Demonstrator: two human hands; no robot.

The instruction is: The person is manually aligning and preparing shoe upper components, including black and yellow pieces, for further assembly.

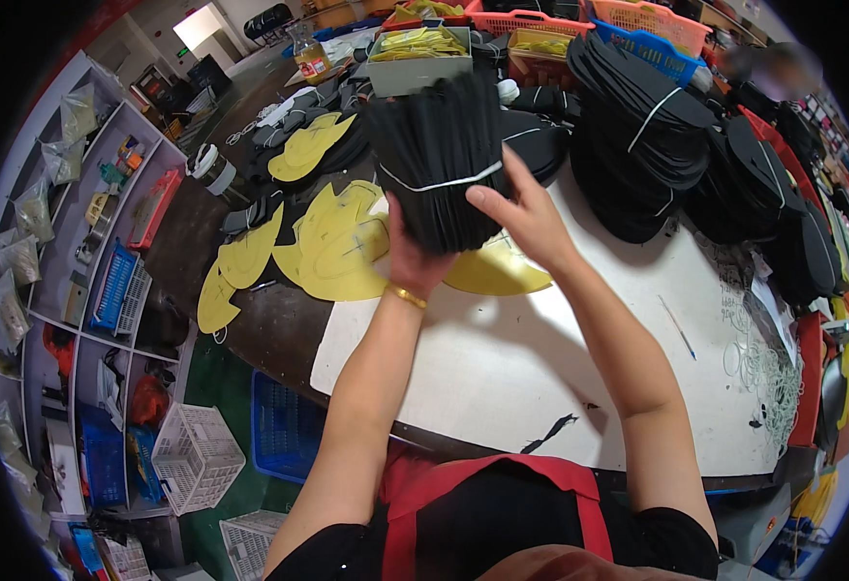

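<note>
A thick bundle of black flat cut pieces (439, 179), bound with a white band (453, 181), is held up over the worktable. My left hand (415, 254) grips it from below and at its left side, its fingers partly hidden by the pieces. At the right edge, my right hand (529, 215) touches the bundle near the band, thumb in front and the other fingers mostly hidden behind. Beneath and left of it lie yellow templates (347, 247) with dark pen marks. Tall black stacks (637, 145) tied with white bands stand to the right.
A white board (502, 368) covers the near table, with a pen (677, 327) and a tangle of pale bands (768, 387) at right. A grey box (419, 73) of yellow pieces stands behind. Shelving (85, 290) lines the left; a blue crate (284, 426) sits below the table edge.
</note>
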